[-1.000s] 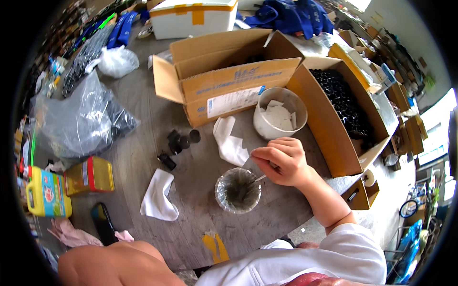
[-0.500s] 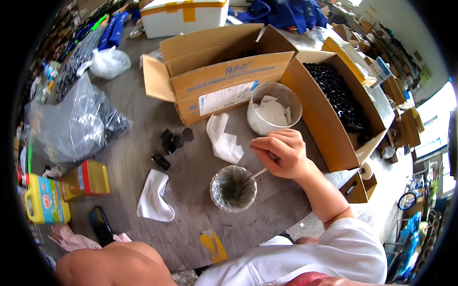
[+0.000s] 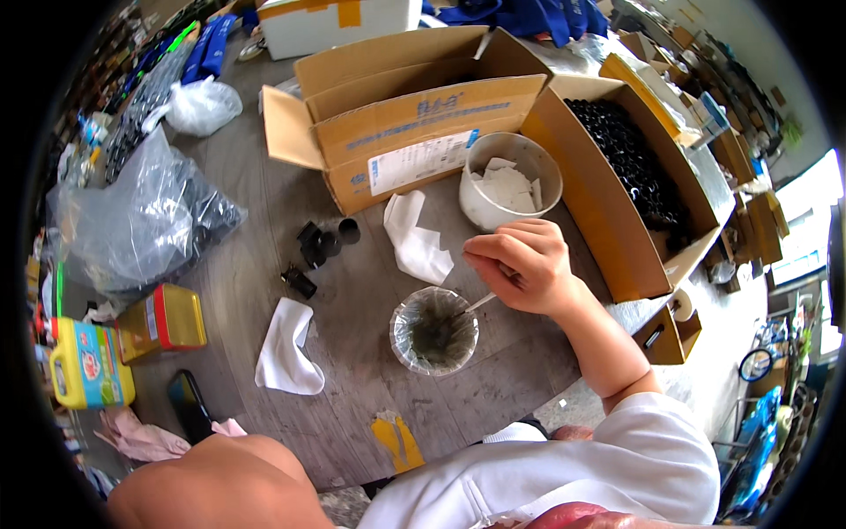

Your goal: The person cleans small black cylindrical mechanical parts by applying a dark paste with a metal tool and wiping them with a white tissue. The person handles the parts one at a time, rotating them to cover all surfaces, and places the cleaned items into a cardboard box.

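Note:
My right hand (image 3: 526, 267) is above the table, right of a clear-lined cup (image 3: 434, 331), its fingers closed in a pinch. What the fingertips hold, if anything, is too small to make out. A thin light stick (image 3: 481, 302) slants out of the dark greyish contents of the cup and runs beneath the hand; whether the palm grips it is hidden. Just beyond the hand stands a white tub (image 3: 483, 210) with white pieces inside. A white cloth (image 3: 416, 240) lies left of the tub, and a second white cloth (image 3: 291, 348) nearer me. Only my bent left arm shows at lower left.
Small black parts (image 3: 315, 247) lie mid-table. An open cardboard box (image 3: 352, 159) stands behind, beside a long box (image 3: 590, 207) of black pieces. At left are a plastic bag (image 3: 145, 225), a yellow jug (image 3: 92, 363), a yellow-lidded container (image 3: 181, 317) and a phone (image 3: 189, 406).
The view has shifted slightly, so the table things sit a little higher in it. My right hand keeps its pinch at nearly the same place, now slightly nearer the tub's base.

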`<state>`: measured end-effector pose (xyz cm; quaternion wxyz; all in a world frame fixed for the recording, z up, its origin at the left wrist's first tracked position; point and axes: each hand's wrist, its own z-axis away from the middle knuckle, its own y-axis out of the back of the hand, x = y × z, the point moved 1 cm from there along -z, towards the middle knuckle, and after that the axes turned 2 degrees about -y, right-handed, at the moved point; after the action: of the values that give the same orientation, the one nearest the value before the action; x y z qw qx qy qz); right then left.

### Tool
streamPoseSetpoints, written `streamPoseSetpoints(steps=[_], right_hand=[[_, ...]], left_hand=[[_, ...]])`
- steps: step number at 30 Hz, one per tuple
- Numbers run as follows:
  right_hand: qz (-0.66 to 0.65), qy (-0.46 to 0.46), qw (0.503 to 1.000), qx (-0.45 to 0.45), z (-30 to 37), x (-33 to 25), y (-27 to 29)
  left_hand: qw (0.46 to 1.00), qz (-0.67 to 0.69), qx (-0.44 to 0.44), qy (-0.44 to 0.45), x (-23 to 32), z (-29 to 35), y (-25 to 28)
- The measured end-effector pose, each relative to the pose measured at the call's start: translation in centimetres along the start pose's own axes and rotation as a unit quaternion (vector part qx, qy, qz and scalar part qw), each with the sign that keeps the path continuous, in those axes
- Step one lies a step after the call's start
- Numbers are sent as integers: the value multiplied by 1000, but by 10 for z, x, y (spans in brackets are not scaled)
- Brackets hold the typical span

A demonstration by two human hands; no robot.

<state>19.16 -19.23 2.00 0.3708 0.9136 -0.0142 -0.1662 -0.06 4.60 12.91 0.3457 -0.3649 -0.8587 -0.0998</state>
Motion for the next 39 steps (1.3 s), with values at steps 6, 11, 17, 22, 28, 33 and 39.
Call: streamPoseSetpoints(steps=[6, 11, 17, 22, 28, 33, 39], right_hand=[[-25, 25, 998, 52, 1, 9, 2], [-24, 25, 998, 53, 2, 7, 7], [-11, -24, 998, 53, -1, -2, 8], [-3, -49, 994, 96, -2, 4, 14], [-4, -104, 994, -32, -17, -6, 34], [-3, -148, 961, -232, -21, -15, 43], [-109, -155, 948, -255, -2, -14, 38]], left_hand=[[986, 143, -80, -21, 29, 0, 15], [997, 4, 69, -33, 32, -35, 2], [983, -182, 21, -30, 34, -18, 30], [713, -611, 218, 267, -42, -11, 30], [501, -722, 155, 450, -71, 47, 51], [538, -672, 203, 466, -81, 78, 51], [558, -711, 186, 386, -95, 88, 59]])
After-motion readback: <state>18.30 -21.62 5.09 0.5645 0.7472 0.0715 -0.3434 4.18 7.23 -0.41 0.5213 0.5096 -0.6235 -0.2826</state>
